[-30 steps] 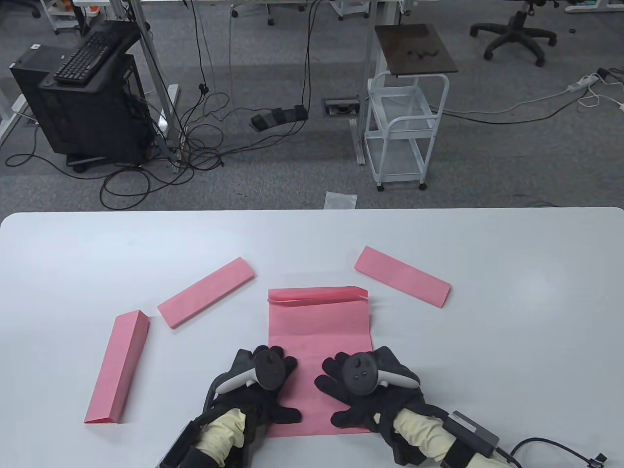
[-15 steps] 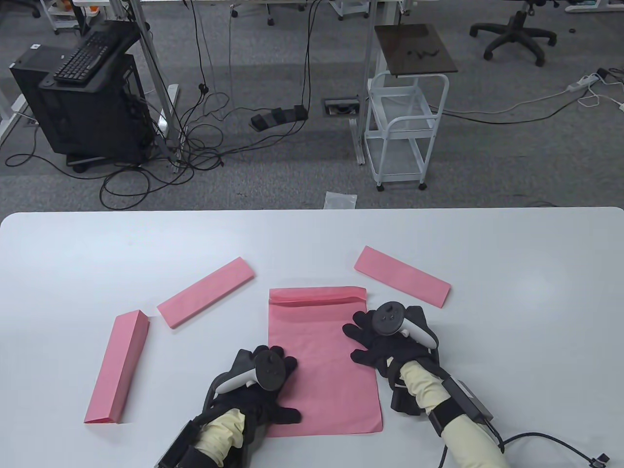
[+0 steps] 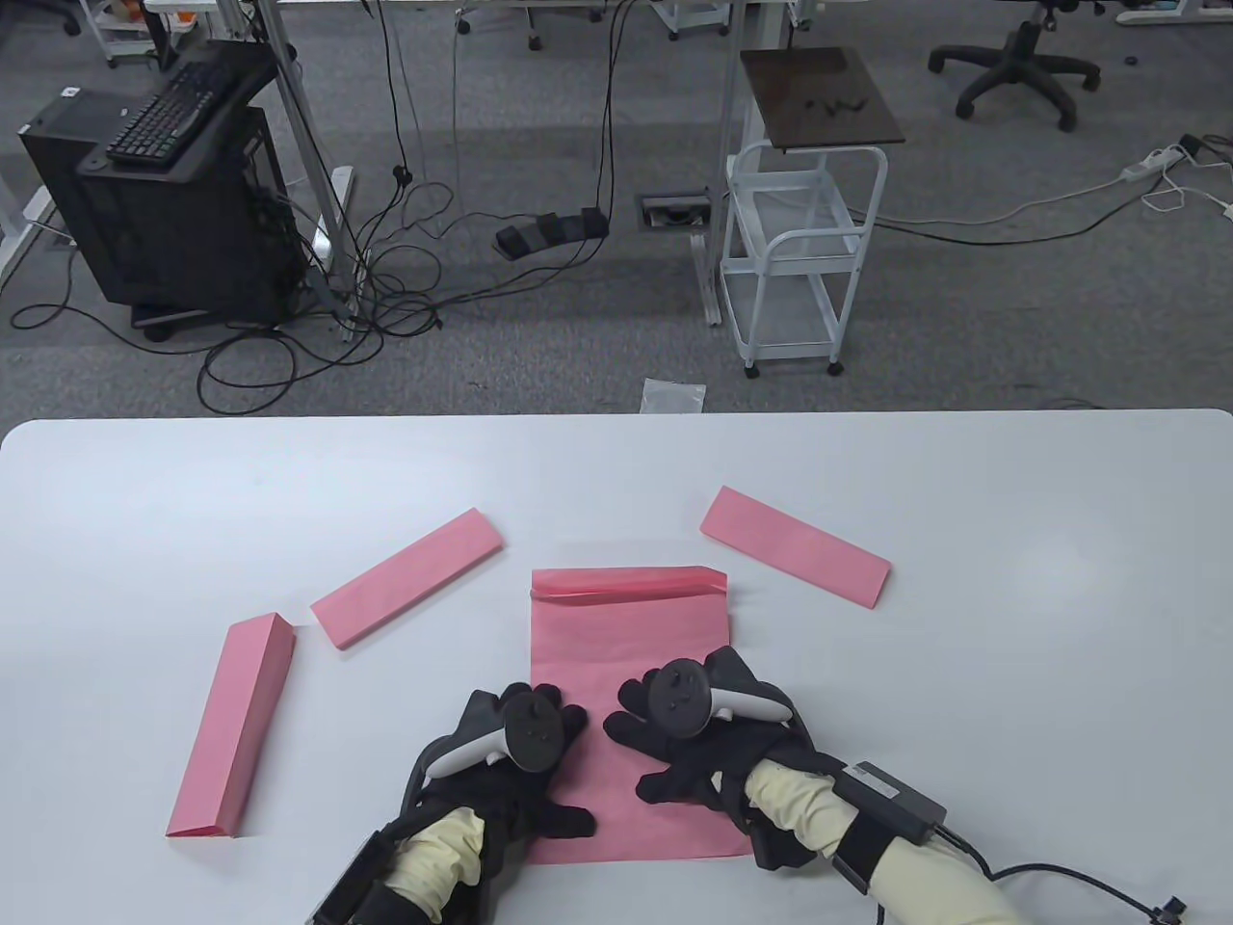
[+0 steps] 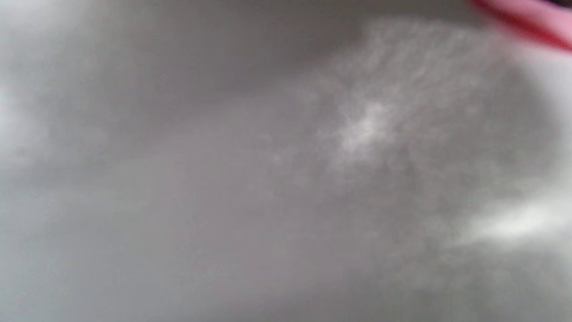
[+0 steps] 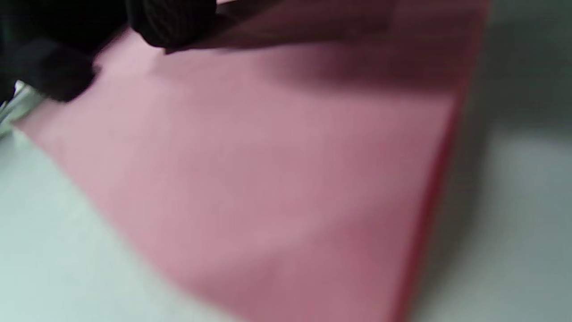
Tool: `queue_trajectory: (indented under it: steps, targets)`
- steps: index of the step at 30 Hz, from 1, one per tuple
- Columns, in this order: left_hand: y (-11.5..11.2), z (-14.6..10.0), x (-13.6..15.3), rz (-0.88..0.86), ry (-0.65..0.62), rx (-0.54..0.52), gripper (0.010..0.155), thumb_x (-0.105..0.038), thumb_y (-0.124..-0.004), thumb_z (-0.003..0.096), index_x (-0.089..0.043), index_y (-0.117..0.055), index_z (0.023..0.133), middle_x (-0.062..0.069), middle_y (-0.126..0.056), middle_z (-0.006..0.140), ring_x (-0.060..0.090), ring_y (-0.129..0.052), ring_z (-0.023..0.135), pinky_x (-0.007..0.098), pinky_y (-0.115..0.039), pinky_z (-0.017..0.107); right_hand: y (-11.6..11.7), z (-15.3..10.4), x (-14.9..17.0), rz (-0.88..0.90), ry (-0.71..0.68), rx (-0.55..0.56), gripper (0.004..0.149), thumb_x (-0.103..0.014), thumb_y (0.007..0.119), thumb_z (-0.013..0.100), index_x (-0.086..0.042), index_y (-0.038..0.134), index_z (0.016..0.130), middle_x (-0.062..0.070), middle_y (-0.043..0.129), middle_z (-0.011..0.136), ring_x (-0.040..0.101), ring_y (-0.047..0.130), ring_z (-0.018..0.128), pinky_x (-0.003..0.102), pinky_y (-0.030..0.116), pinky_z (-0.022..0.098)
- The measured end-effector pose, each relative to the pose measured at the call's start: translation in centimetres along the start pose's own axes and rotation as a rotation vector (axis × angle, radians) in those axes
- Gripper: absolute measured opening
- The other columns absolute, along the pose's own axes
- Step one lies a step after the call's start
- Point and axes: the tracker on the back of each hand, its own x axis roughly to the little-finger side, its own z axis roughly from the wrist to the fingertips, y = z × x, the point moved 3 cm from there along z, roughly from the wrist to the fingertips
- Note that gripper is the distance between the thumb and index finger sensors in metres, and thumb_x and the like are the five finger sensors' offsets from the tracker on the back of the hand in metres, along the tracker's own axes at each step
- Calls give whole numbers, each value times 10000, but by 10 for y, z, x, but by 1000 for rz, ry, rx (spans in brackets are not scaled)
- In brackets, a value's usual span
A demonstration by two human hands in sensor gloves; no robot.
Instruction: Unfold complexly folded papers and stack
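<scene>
Grey carpet strewn with cables, a white wire trolley [image 3: 802, 260] and a black computer stand [image 3: 173, 193] fill the room beyond the white table [image 3: 1011, 597], where all the work sits near the front edge. Nearest the person lies the pink sheet [image 3: 626, 636] being opened; most of it is flat, but its far edge carries a narrow folded band [image 3: 626, 582] not yet turned out. The left hand [image 3: 515, 761] rests on the sheet's near left part with fingers spread and straight, gripping nothing; I take it as an anchor, so the thin paper cannot skid while the other hand works. The right hand [image 3: 689, 737] lies palm down on the right half, fingers likewise splayed and flat and nothing pinched, which looks like a smoothing press along a crease. The right wrist view shows dark fingertips [image 5: 170, 22] touching the pink surface, which supports that; the left wrist view is a grey blur with a sliver of pink in one corner (no help at all).

Three more papers wait, each a long folded strip: one [image 3: 231, 727] at the left lying nearly lengthwise toward the person, a second [image 3: 406, 578] slanted just beyond it, and a third [image 3: 795, 559] slanted to the right of the sheet's far edge. All three lie apart from each other and from the open sheet, presumably within easy reach for their turn. No stack exists yet, so the job seems early.
</scene>
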Motion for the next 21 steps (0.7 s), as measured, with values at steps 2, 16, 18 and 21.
queue_trajectory:
  steps: [2,16,18,21]
  targets:
    - [0,0,0,0,-3,2,1032,-717,-656,366,-412,136,955,-125,327,966,230,329,909,518,195,590,-13,9,7,38,46,23,586,-492,668,507,-562,343,990,-320,96,1121,-7,-34,1042,465,-136,686]
    - [0,1,0,7,-14,4,1028,-718,-648,379,-404,141,959,-117,329,969,242,330,908,525,193,587,-81,61,62,404,305,94,510,-456,670,514,-591,437,946,-415,127,1079,-134,-33,1006,407,-156,704]
    - [0,1,0,4,-18,7,1026,-716,-650,383,-403,140,959,-115,329,968,243,330,905,525,194,584,-82,61,62,414,307,96,512,-455,671,513,-582,440,952,-410,132,1082,-130,-30,1008,407,-153,705]
    - [0,1,0,3,-18,6,1027,-717,-651,385,-402,139,961,-113,329,969,243,329,906,525,193,584,-80,61,61,411,299,105,519,-457,668,515,-581,425,957,-407,118,1084,-128,-44,1008,407,-158,701]
